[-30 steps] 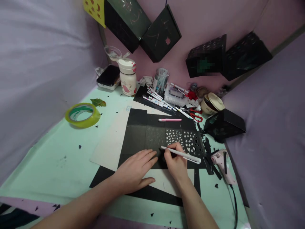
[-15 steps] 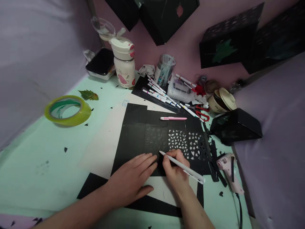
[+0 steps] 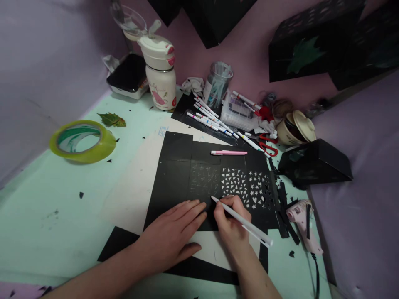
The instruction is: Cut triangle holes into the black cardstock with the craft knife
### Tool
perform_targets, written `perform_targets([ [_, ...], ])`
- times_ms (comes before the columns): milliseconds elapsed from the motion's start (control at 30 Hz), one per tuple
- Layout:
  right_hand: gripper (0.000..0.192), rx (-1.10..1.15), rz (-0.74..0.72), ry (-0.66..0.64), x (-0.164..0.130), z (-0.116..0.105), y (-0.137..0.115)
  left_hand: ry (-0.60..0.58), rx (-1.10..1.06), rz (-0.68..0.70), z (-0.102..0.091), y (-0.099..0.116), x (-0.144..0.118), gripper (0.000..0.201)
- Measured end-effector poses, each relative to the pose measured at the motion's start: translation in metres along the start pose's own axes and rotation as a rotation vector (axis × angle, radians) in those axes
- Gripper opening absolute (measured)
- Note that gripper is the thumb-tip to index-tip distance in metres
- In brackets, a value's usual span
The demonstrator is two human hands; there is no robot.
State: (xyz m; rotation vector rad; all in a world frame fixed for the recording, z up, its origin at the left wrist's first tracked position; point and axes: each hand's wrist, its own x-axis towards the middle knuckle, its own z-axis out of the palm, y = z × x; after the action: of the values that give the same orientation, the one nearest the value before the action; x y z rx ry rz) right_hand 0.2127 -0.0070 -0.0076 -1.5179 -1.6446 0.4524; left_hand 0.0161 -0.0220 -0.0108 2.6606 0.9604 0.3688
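Note:
A black paper sheet (image 3: 177,174) with folds lies on the mint-green table. Its right panels carry cut-out triangles and stars (image 3: 246,187), and the middle panel has pale drawn marks. My left hand (image 3: 173,234) lies flat on the sheet's near edge, fingers spread. My right hand (image 3: 232,226) grips a white pen-like tool (image 3: 246,224), tip on the black paper just below the drawn marks. A pink pen (image 3: 229,153) lies on the sheet's far edge.
A green tape roll (image 3: 81,140) and a leaf (image 3: 112,120) lie at left. A white bottle (image 3: 160,79), markers (image 3: 212,120), red scissors (image 3: 264,145), a lidded bowl (image 3: 296,126), a black box (image 3: 314,164) and a glue gun (image 3: 304,224) stand around. Black boxes hang on the pink wall.
The view has tilted down and closer. My right hand shifted the tool's tip slightly along the black paper; my left hand stays flat.

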Motion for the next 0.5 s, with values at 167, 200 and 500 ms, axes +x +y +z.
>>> perform_targets([
  [167,0.015,0.050,-0.002,-0.061,-0.0008,-0.0017,0.0008,0.019,-0.032,-0.007,0.0005,-0.0005,0.0009,0.060],
  [200,0.015,0.061,-0.006,-0.077,-0.0010,-0.0019,0.0010,0.024,-0.043,-0.009,0.0006,-0.0005,0.0008,0.060],
  [500,0.012,0.072,-0.003,-0.047,-0.0022,-0.0023,0.0024,0.025,-0.018,-0.004,0.0002,0.0004,-0.0003,0.059],
])
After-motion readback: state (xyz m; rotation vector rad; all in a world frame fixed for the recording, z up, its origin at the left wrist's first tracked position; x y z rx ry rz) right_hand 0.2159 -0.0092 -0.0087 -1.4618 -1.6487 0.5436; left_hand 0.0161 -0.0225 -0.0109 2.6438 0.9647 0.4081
